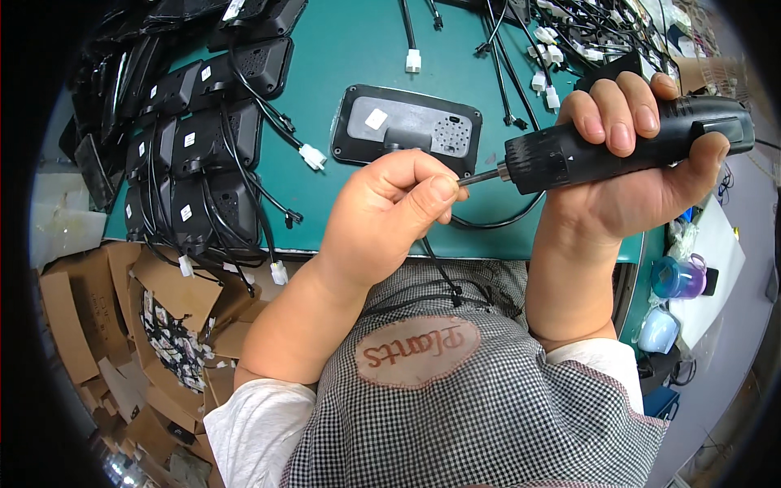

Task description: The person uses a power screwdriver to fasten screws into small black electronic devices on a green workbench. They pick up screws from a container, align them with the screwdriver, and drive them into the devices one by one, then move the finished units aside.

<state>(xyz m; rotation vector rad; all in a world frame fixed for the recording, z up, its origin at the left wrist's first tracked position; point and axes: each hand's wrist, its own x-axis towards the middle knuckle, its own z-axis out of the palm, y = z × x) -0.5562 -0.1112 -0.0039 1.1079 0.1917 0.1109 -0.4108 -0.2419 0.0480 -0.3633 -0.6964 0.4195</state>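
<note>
While the right hand point(630, 175) wraps around a black electric screwdriver point(587, 165), fingers over the top and thumb along the underside, the left hand point(382, 215) is closed in a pinch at the far end of its metal shaft point(482, 176). Whatever sits between those fingertips is hidden, so I cannot tell whether a screw is there. The shaft's end lies at the near right corner of a black housing point(415, 114), which rests flat on the green desk point(342, 37) just beyond the left hand. Its grey panel carries a white label point(376, 119) and a patch of small holes point(452, 137); the left hand partly covers its near edge. A black cable point(508, 221) curves along the desk below the screwdriver.

To the left, similar housings point(189, 140) lie in rows, their cables ending in white connectors point(311, 157). More loose cables point(606, 32) are heaped at the far right. Cardboard boxes point(77, 325) stand below the desk's left side, and a checked apron point(488, 398) covers the person's front.
</note>
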